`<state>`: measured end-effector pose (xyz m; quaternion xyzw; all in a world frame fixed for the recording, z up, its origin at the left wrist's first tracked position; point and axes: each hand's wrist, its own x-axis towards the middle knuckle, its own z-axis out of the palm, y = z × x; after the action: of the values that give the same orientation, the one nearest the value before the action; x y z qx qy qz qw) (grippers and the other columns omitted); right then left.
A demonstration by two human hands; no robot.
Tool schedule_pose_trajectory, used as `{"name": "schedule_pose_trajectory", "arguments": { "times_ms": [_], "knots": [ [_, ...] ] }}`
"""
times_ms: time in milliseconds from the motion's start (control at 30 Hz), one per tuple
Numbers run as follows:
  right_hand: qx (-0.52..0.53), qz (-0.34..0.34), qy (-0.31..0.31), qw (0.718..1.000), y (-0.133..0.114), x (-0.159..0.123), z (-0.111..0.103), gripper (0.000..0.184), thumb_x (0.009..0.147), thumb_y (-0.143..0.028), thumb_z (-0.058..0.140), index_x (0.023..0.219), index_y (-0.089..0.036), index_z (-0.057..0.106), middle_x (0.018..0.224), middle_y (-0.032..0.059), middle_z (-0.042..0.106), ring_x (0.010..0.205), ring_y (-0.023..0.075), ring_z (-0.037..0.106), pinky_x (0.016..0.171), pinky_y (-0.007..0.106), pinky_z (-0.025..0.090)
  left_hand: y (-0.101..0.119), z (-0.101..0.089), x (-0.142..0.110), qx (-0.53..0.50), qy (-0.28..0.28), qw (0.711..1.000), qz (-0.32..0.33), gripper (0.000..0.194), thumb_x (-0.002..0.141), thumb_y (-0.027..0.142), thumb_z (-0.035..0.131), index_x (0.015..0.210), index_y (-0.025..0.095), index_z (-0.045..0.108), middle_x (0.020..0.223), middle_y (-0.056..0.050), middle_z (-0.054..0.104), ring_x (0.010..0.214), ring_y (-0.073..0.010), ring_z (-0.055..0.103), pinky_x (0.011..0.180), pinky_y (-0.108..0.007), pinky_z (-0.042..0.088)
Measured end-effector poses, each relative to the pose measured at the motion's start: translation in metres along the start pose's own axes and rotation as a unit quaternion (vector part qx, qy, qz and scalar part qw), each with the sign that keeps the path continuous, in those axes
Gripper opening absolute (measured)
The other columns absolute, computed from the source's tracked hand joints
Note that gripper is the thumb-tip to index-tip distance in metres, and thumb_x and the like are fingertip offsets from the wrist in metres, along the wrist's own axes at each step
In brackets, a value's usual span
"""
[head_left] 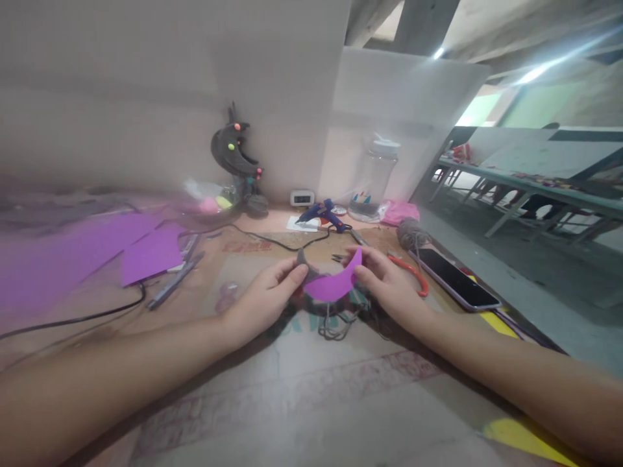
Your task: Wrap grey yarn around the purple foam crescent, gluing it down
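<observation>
Over the middle of the table, my left hand [267, 288] pinches a grey crescent-shaped piece [302, 258] between thumb and fingers. A purple crescent [331, 287], apparently paper or thin foam, is gripped at its right tip by my right hand [387, 279]. The two crescents lie close together, purple in front; whether they are joined I cannot tell. Loose grey yarn [335, 327] hangs or lies just below them. Scissors with orange handles [413, 275] rest beside my right hand, partly hidden by it.
Behind my hands lies a blue glue gun [318, 211] with its cord, near a small digital clock [302, 198] and a clear bottle [372, 175]. A grey yarn ball [413, 233] and a phone [457, 279] are right. Purple sheets [150, 256] lie left; a dark crescent ornament [231, 149] stands behind.
</observation>
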<state>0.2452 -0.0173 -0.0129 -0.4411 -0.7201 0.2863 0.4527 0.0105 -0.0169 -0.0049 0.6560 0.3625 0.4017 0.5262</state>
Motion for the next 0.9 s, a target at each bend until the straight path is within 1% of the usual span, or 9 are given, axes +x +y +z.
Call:
{"name": "schedule_pose_trajectory", "arguments": {
  "times_ms": [67,167,267,367,500,667,767,833,900],
  "knots": [
    [-0.02,0.011,-0.02,1.0,-0.003,-0.002,0.001,0.028,0.089,-0.043,0.056,0.101,-0.018,0.061,0.091,0.0067,0.068,0.083,0.0193,0.066,0.072,0.034,0.054,0.001,0.0,-0.001,0.013,0.0,1.0,0.006,0.031,0.092,0.046,0.047,0.098,0.018,0.06,0.079,0.0,0.058,0.074,-0.0132,0.052,0.063,-0.022,0.04],
    [-0.114,-0.058,-0.003,0.992,-0.014,-0.009,0.002,0.018,0.085,-0.036,0.061,0.086,-0.018,0.061,0.078,0.0028,0.066,0.071,0.0168,0.063,0.065,0.029,0.051,0.003,0.0,-0.001,0.05,0.003,0.999,0.0,0.034,0.092,0.047,0.046,0.102,0.018,0.061,0.07,0.002,0.054,0.062,-0.0121,0.047,0.056,-0.023,0.036],
    [-0.175,-0.163,0.015,0.971,-0.023,-0.016,0.003,0.009,0.084,-0.025,0.061,0.08,-0.019,0.056,0.07,0.0002,0.063,0.061,0.0129,0.057,0.058,0.024,0.046,0.004,0.0,0.0,0.076,0.007,0.997,0.009,0.034,0.09,0.046,0.05,0.103,0.017,0.06,0.075,0.001,0.057,0.064,-0.0127,0.05,0.058,-0.023,0.039],
    [-0.217,-0.26,-0.021,0.941,-0.025,-0.021,0.003,0.007,0.084,-0.019,0.058,0.078,-0.02,0.055,0.066,-0.0005,0.06,0.058,0.0118,0.052,0.056,0.023,0.042,0.004,0.001,0.001,0.074,-0.006,0.997,0.026,0.032,0.087,0.046,0.055,0.099,0.016,0.06,0.089,-0.003,0.064,0.074,-0.0145,0.057,0.067,-0.025,0.045],
    [-0.29,-0.351,-0.058,0.888,-0.026,-0.022,0.004,0.006,0.084,-0.014,0.054,0.083,-0.02,0.056,0.066,0.0002,0.06,0.061,0.0134,0.05,0.059,0.025,0.037,0.006,0.001,0.0,0.084,-0.04,0.996,-0.008,0.035,0.087,0.048,0.054,0.1,0.017,0.061,0.072,0.001,0.064,0.066,-0.0154,0.058,0.065,-0.026,0.044],
    [-0.336,-0.392,-0.074,0.853,-0.023,-0.019,0.005,0.01,0.088,-0.012,0.05,0.084,-0.019,0.057,0.064,-0.0001,0.058,0.062,0.0144,0.049,0.06,0.027,0.033,0.005,-0.001,0.0,0.101,-0.008,0.995,0.004,0.029,0.089,0.045,0.05,0.08,0.018,0.059,0.071,0.002,0.057,0.069,-0.0144,0.053,0.063,-0.025,0.041],
    [-0.358,-0.402,-0.096,0.837,-0.022,-0.018,0.005,0.01,0.088,-0.012,0.05,0.087,-0.019,0.057,0.066,0.0,0.058,0.064,0.0148,0.049,0.063,0.028,0.035,0.002,-0.003,0.002,0.089,-0.009,0.996,0.002,0.027,0.09,0.041,0.047,0.076,0.019,0.053,0.069,0.003,0.051,0.067,-0.0134,0.05,0.062,-0.024,0.04],
    [-0.356,-0.403,-0.104,0.837,-0.023,-0.019,0.006,0.011,0.087,-0.01,0.05,0.089,-0.019,0.055,0.07,0.0002,0.058,0.066,0.0147,0.048,0.067,0.03,0.038,0.002,-0.003,0.003,0.072,-0.001,0.997,0.008,0.026,0.091,0.039,0.047,0.076,0.019,0.052,0.068,0.003,0.049,0.065,-0.0126,0.049,0.062,-0.024,0.04],
    [-0.329,-0.388,-0.086,0.857,-0.023,-0.02,0.006,0.014,0.084,-0.008,0.051,0.09,-0.02,0.052,0.076,0.0015,0.057,0.07,0.0152,0.049,0.072,0.031,0.041,0.002,-0.003,0.004,0.06,0.018,0.998,0.019,0.025,0.091,0.038,0.047,0.076,0.018,0.052,0.069,0.003,0.05,0.065,-0.012,0.048,0.063,-0.024,0.04]
  ]
}}
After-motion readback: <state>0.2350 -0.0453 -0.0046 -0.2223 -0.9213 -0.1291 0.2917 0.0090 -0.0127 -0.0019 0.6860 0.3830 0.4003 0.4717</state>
